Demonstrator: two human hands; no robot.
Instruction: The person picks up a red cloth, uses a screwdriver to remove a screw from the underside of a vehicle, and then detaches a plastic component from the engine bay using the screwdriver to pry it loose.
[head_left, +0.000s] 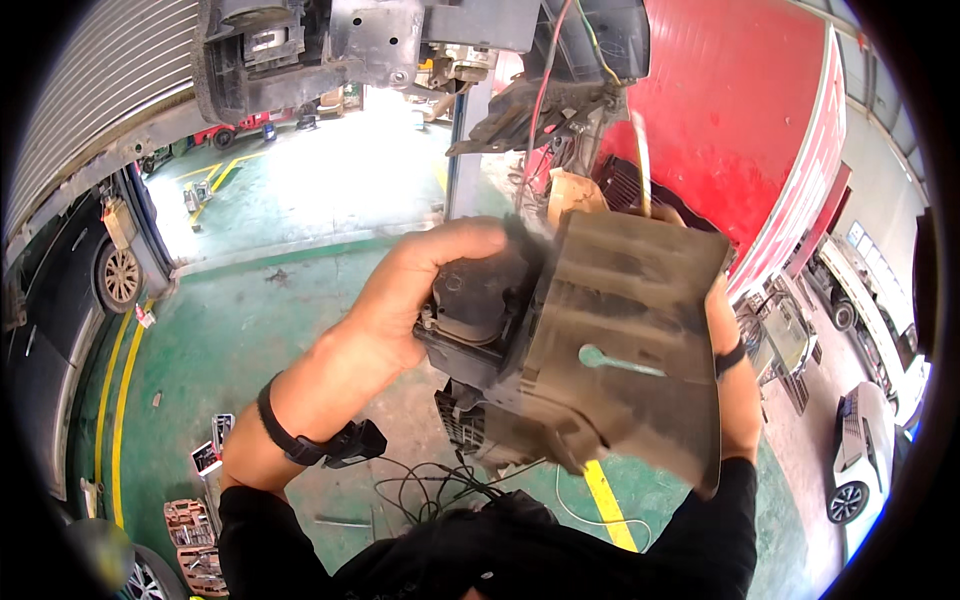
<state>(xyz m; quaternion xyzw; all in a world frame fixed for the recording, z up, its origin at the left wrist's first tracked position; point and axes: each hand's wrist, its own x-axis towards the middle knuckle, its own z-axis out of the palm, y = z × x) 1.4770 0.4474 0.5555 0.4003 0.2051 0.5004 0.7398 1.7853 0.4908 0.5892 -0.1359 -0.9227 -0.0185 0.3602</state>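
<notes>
A dusty black plastic car housing (475, 350) is raised in front of my chest, above the floor. Its right side is a broad grey-brown panel (630, 300) with a keyhole-shaped slot, slightly blurred. On its left sits a round black cap-like part (470, 300). My left hand (425, 260) is closed around that left side, thumb over the top. At the panel's right edge my right hand (720, 310) grips the housing, most of its fingers hidden behind the panel. A dark band is on each of my wrists.
A car's stripped underside or front frame (370, 45) hangs overhead, with loose wires (545, 90) dangling. To the right rises a red panel (720, 110). Cables (440, 490) and an open tool case (190, 525) lie on the green floor. A dark car (60, 310) stands left.
</notes>
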